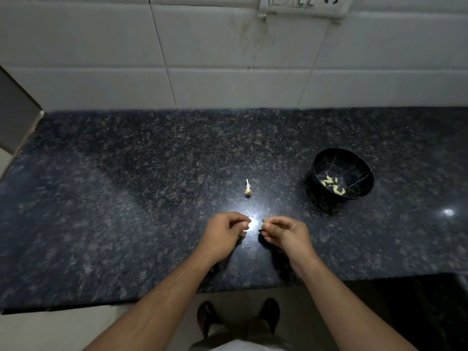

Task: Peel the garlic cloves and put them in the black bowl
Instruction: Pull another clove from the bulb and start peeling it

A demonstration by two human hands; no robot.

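- Left hand (224, 230): grip curled, fingertips pinched; contents lost in glare.
- Right hand (283, 231) pinches a small clove (263, 226) above the table (126, 198); it could slip free.
- Garlic remnant (248, 190) stands beyond.
- Black bowl (354, 160), far right, holds peeled cloves (333, 184).

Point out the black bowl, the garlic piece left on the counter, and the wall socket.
black bowl (319, 158): head view, far rim.
garlic piece (248, 191): head view, its body.
wall socket (304, 3): head view, front plate.

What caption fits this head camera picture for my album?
Two hands, left hand and right hand, work above the counter; peeled cloves in the black bowl.
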